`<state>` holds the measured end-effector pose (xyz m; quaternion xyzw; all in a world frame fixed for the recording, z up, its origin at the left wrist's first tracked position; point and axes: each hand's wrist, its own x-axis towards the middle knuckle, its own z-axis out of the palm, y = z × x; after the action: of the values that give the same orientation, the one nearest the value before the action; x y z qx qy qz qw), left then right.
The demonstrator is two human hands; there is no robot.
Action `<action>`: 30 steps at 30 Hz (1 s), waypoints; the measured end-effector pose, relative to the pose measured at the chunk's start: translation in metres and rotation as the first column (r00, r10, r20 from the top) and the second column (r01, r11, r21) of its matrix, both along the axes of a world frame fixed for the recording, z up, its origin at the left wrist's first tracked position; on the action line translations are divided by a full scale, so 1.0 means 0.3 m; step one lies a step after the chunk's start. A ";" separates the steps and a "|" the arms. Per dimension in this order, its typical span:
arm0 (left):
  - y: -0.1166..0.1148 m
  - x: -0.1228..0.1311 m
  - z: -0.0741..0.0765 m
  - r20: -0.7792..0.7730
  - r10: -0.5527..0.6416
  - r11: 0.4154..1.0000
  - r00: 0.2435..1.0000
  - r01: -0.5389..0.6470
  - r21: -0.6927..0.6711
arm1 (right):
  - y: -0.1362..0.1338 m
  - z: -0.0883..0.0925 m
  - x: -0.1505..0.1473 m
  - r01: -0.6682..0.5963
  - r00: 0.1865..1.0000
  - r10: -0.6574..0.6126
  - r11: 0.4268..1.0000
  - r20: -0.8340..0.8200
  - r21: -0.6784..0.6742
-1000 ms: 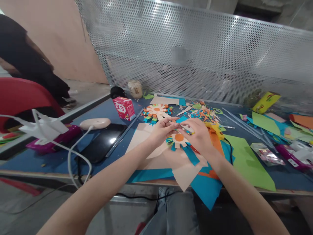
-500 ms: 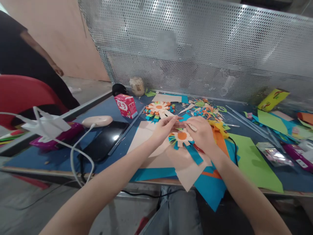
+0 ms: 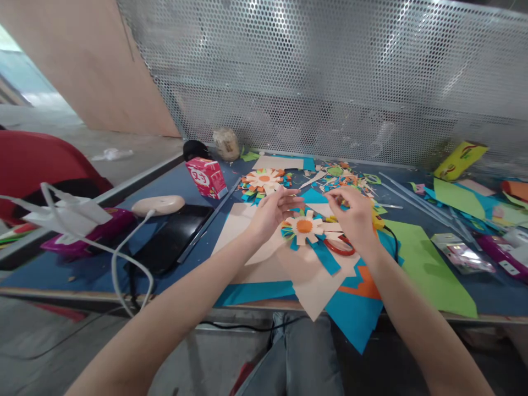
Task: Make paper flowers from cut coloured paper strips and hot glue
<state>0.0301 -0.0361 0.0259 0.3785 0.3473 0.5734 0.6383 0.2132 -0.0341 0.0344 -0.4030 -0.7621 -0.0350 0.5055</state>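
A layered felt flower (image 3: 304, 226) with an orange centre, cream petals and blue, green and yellow strips beneath lies on cream felt sheets (image 3: 264, 264). My left hand (image 3: 275, 212) hovers at its upper left, fingers loosely spread, nothing visible in them. To its upper right is my right hand (image 3: 353, 213), fingers bent, with a gap between thumb and forefinger. Red-handled scissors (image 3: 341, 247) lie below the right hand, partly covered by cream strips. Behind that hand shows part of a yellow tool (image 3: 377, 221) with a black cord. Another felt flower (image 3: 264, 179) rests behind the left hand.
Felt scraps (image 3: 346, 179) are piled at the back. Green felt (image 3: 424, 269) lies right, beside clear sticks (image 3: 416, 201). Leftward are a pink box (image 3: 206, 177), a black phone (image 3: 175, 236) and a corded white device (image 3: 159, 204). A perforated metal panel (image 3: 289, 82) stands behind.
My hands were together above the flower and have moved apart. More of the flower and the red scissor handles now show. The person at the far left has gone out of view.
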 end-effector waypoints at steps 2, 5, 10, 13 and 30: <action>0.004 -0.004 0.005 0.052 0.044 0.999 0.998 -0.042 -0.026 | 0.002 -0.001 0.006 0.022 0.999 -0.022 1.000 -0.023 -0.022; 0.006 -0.017 0.012 0.130 0.101 0.995 0.986 -0.099 -0.023 | 0.007 -0.006 0.013 0.039 0.999 -0.040 0.998 -0.022 -0.048; 0.003 -0.037 0.021 0.146 0.151 0.988 0.978 -0.154 0.012 | 0.036 -0.003 0.053 0.167 0.984 -0.171 0.984 -0.054 -0.066; -0.005 -0.036 0.022 0.126 0.102 0.994 0.987 -0.107 0.038 | 0.055 0.004 0.073 0.199 0.965 -0.215 0.974 -0.153 -0.112; -0.043 -0.007 0.025 0.149 -0.292 0.956 0.945 0.294 0.005 | -0.032 -0.032 -0.008 0.019 0.961 -0.049 0.993 0.272 0.115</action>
<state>0.0280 -0.0490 0.0333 0.3767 0.2438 0.4956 0.7437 0.2108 -0.0438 0.0248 -0.3785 -0.8147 -0.1416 0.4159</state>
